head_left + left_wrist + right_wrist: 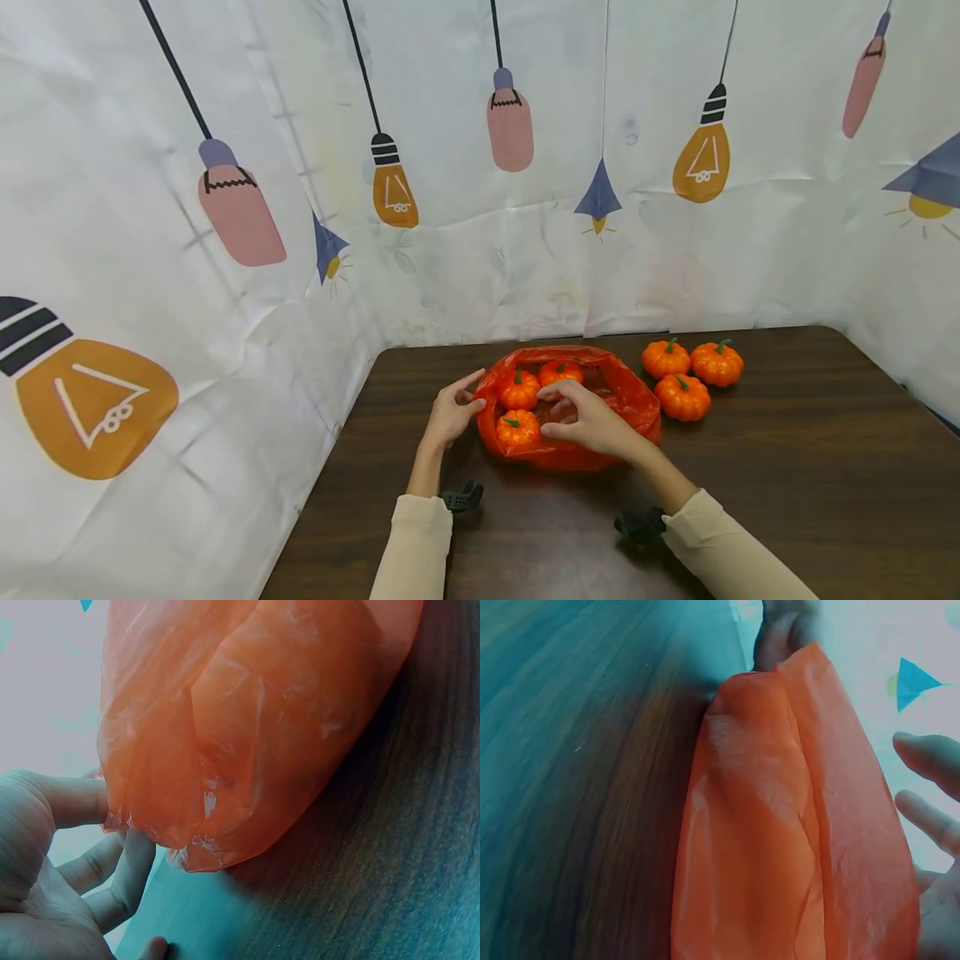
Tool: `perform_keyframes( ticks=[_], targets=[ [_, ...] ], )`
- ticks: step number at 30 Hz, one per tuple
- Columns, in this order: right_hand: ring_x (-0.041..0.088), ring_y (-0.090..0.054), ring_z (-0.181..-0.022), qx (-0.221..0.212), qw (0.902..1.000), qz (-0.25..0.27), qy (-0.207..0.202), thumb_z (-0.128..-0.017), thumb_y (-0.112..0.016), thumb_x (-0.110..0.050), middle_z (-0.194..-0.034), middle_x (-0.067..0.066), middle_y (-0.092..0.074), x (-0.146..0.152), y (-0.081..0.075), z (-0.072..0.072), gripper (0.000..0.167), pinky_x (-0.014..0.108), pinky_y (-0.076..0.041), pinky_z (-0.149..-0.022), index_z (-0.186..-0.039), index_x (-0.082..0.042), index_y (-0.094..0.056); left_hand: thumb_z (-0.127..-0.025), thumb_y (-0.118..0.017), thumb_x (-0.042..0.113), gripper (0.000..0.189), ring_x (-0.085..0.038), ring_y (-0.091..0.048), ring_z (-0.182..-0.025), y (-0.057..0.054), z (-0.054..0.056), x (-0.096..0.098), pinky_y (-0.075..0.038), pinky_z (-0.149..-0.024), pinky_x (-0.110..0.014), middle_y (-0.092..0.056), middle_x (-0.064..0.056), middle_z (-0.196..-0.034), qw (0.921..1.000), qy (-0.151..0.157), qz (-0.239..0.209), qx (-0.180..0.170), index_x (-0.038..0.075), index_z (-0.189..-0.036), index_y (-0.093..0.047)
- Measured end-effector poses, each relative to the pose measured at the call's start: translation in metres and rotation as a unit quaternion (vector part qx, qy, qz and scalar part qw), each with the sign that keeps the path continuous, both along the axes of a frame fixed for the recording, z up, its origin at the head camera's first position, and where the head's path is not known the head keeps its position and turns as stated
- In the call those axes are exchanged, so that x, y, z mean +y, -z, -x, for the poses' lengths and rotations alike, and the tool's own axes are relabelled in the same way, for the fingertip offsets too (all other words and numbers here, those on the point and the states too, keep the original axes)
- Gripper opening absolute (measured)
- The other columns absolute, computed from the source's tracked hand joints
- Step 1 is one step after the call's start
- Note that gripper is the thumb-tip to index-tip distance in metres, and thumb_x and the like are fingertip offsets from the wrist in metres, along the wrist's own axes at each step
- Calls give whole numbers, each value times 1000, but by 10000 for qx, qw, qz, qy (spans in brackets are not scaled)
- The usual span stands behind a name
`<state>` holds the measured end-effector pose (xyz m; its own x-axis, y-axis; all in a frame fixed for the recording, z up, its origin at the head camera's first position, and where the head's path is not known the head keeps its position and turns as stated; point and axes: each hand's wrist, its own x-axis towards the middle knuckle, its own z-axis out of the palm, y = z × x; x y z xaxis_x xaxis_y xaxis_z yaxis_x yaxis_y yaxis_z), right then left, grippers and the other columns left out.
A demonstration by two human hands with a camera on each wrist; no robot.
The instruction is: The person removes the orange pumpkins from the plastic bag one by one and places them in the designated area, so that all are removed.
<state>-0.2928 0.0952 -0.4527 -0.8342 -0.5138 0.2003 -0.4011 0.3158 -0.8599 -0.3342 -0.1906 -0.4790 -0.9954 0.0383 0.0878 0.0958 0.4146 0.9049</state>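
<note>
A red plastic bag (637, 408) lies with its mouth spread wide, and three small orange pumpkins (518, 429) show inside, toward its left side. At the bag's left rim, my left hand (450, 414) pinches the plastic between thumb and fingers; the left wrist view shows this edge of the bag (225, 750) close up. My right hand (588, 417) hovers over the bag's opening, close to the pumpkins, its fingers apart and loosely bent with nothing between them. From the right wrist, the bag's side (750, 825) hides part of that hand (937, 825).
Three more orange pumpkins (682, 397) with green stems sit in a cluster to the right of the bag. Everything stands on a dark wooden table (810, 467). A white curtain printed with lamps (450, 283) hangs behind and at the sides.
</note>
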Motion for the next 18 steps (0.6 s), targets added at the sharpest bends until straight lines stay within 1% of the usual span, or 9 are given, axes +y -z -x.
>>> perform_keyframes(
  ticks=[4,8,13,18],
  targets=[
    [37,-60,-118,-139,9995,-180,-232,-94,-76,-22,-140,21,-54,-8,4,9,55,41,-56,-95,-141,-4,-53,-94,-71,7,52,-15,-46,-59,-1,0,-1,-37,-51,-26,-63,-15,-100,10000,-14,20,-26,33,-139,-65],
    [32,-61,-117,-251,9984,-384,-332,-93,-77,-24,-140,19,-56,-15,8,17,57,44,-55,-97,-141,-5,-53,-94,-71,8,52,-15,-44,-58,0,1,-1,-36,-50,-26,-63,-14,-99,10000,-28,28,-61,32,-140,-65],
    [29,-62,-116,-304,9968,-661,-326,-91,-79,-27,-137,17,-57,-22,13,23,58,48,-52,-100,-140,-9,-56,-95,-70,7,52,-16,-46,-60,0,1,-1,-37,-51,-27,-63,-15,-100,10000,0,4,-45,30,-141,-64],
    [30,-60,-114,-272,9952,-885,-323,-89,-80,-27,-135,18,-55,-24,19,26,57,49,-52,-98,-139,-11,-57,-94,-71,6,52,-16,-48,-62,-1,0,-1,-38,-53,-26,-62,-14,-97,10000,1,-33,-9,31,-140,-65]
  ],
)
